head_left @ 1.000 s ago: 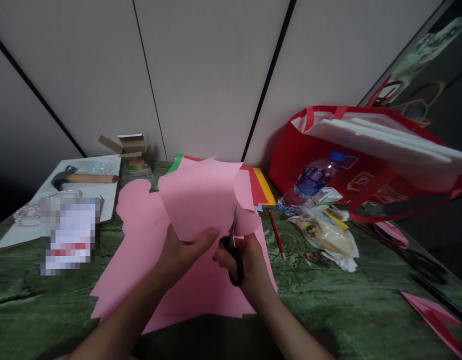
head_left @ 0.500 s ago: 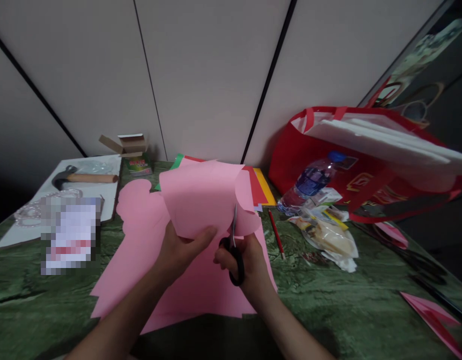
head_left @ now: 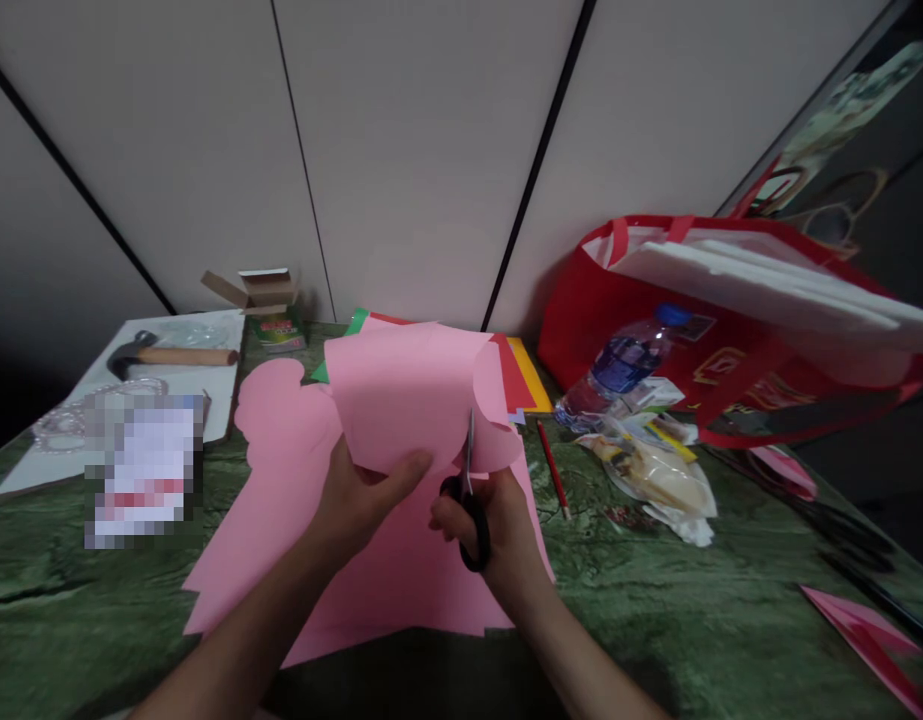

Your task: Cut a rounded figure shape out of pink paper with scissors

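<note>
My left hand (head_left: 367,495) grips a curled sheet of pink paper (head_left: 401,395) by its near edge, thumb on top and the other fingers hidden beneath. Black-handled scissors (head_left: 474,530) are in my right hand (head_left: 502,530), fingers through the loops. Their blades point away from me and lie at the paper's right part, where a cut strip curls off to the right. Below both hands more pink paper (head_left: 401,580) is spread on the table, with a scalloped outline at its upper left.
A red pencil (head_left: 553,470) lies right of the paper. Farther right are a water bottle (head_left: 626,365), plastic packaging (head_left: 656,465) and a red bag (head_left: 573,300). At left, a hammer (head_left: 183,356) rests on a white board (head_left: 221,400), near a small open box (head_left: 277,325).
The view has shifted very slightly. Both hands, the pink paper and the scissors keep almost the same positions.
</note>
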`<state>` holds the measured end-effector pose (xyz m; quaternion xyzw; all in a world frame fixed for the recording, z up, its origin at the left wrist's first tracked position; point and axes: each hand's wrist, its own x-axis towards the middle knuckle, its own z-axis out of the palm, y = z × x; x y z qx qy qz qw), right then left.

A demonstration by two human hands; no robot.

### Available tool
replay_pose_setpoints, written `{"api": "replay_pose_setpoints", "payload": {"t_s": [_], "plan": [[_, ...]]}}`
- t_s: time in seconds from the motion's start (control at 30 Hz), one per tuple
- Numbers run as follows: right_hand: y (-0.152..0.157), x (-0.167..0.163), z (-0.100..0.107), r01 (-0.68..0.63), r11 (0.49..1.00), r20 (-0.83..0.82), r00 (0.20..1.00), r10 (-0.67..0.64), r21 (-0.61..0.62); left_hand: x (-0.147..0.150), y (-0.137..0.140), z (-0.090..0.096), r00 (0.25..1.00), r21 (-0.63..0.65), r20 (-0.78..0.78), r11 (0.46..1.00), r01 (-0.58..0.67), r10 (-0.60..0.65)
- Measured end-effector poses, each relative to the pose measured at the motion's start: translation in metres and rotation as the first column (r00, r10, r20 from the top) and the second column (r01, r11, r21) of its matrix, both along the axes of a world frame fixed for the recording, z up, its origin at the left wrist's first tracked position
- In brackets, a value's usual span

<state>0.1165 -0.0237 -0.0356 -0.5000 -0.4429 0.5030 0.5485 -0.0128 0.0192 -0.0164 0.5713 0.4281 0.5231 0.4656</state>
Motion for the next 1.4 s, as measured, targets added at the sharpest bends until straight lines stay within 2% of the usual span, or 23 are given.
{"api": "replay_pose_setpoints", "payload": {"t_s": [0.23,0.47,0.6,0.7,0.77,0.83,0.97,1.1,1.23,1.4], "plan": [[0.0,0.0,-0.001,-0.006,1.0,-0.006,1.0,0.006,-0.001,0.0,-0.001,0.0,1.0,-0.013,0.018,1.0,0.003,-0.003],[0.001,-0.001,0.006,0.027,0.997,0.001,1.0,-0.027,-0.067,0.0,0.002,-0.004,0.998,0.007,0.055,0.999,-0.037,0.037],[-0.001,-0.001,0.01,-0.004,0.999,-0.015,1.0,0.003,-0.033,0.003,0.005,-0.003,0.987,0.035,0.152,0.998,-0.052,0.046],[-0.002,-0.003,0.012,-0.021,0.999,-0.023,1.0,0.02,-0.038,0.007,0.003,-0.003,0.978,0.011,0.206,0.999,0.042,-0.043],[-0.003,-0.004,0.011,-0.022,0.998,-0.036,0.999,0.02,-0.063,0.009,0.0,-0.004,0.975,-0.017,0.186,0.991,0.13,-0.124],[-0.002,-0.005,0.008,-0.032,0.996,-0.053,0.998,0.027,-0.089,0.011,-0.003,-0.006,0.975,-0.032,0.168,0.988,0.152,-0.145],[0.001,-0.006,-0.004,-0.11,0.989,-0.124,0.987,0.097,-0.1,0.01,-0.003,-0.008,0.986,-0.021,0.16,0.998,0.059,-0.054],[0.002,-0.006,-0.011,-0.136,0.98,-0.204,0.973,0.104,-0.148,0.005,-0.001,-0.002,0.998,0.067,0.043,0.997,-0.046,0.044],[0.002,-0.003,-0.009,-0.182,0.977,-0.172,0.972,0.161,-0.115,0.003,-0.001,0.002,0.993,0.093,-0.05,0.991,-0.099,0.104],[0.002,0.001,-0.004,-0.176,0.984,-0.136,0.975,0.175,-0.002,0.008,-0.007,0.0,0.997,0.018,-0.071,1.0,-0.014,0.016]]}}
